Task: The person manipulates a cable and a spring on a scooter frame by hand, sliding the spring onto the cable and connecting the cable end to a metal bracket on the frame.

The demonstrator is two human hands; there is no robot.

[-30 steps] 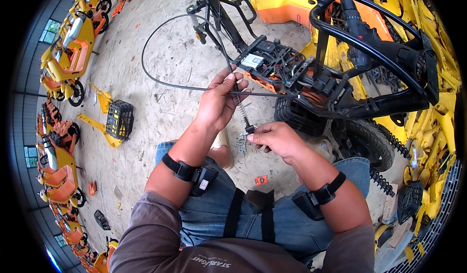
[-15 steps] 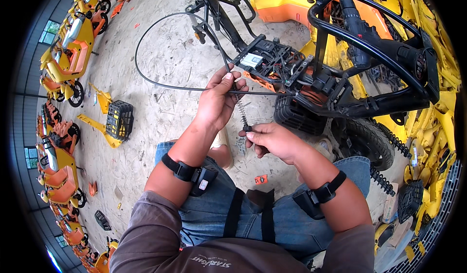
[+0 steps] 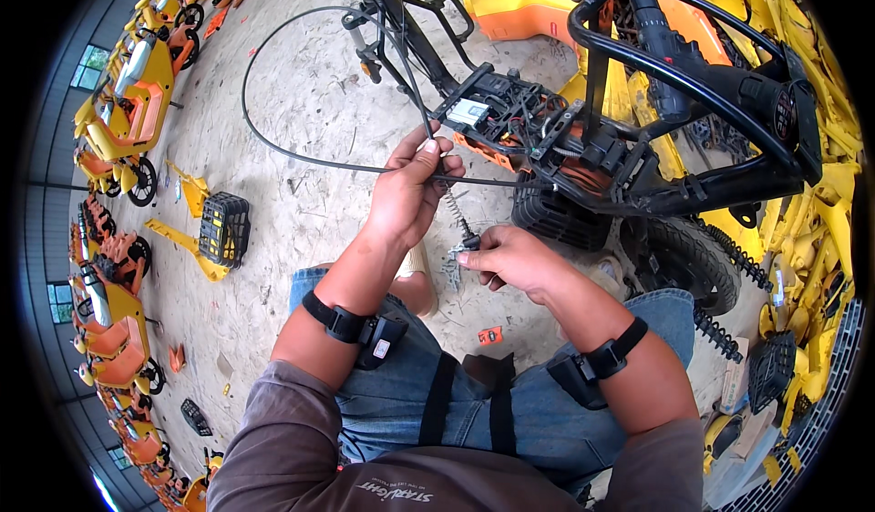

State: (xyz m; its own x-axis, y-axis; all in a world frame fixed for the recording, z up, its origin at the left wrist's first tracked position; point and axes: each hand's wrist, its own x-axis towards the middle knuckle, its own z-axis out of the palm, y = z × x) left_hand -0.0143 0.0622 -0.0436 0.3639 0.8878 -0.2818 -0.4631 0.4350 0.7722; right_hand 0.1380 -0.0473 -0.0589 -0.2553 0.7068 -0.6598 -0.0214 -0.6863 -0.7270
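Left hand: one, bare; fingers curled and pressed together, pinching a thin black cable, smooth and rubbery in look, round in section; the cable runs out from the grip in one wide loop over the sandy ground and passes right toward the frame.

Right hand: one, bare; fingertips pinched on a small dark fitting at the lower end of a short coiled metal spring, ribbed and grey; the spring rises slantwise from this pinch to the left hand's fingers, so the piece hangs between the two hands, just in front of the knees.

Wrist straps: two, black, one per forearm, each carrying a small black box; left strap, right strap.

Scooter frame: one, black tubular metal, glossy, curved; stripped, with a cluster of black connectors and wires exposed, and an orange plate beneath; one knobbed black tyre below it.

Battery-like block: one, black, ribbed, lying on the ground to the left, beside yellow plastic scraps.

Yellow-and-orange scooters: several, count uncertain, ranked along the left edge; yellow plastic panels heaped at right.

Clothing: blue denim; brown sleeves.
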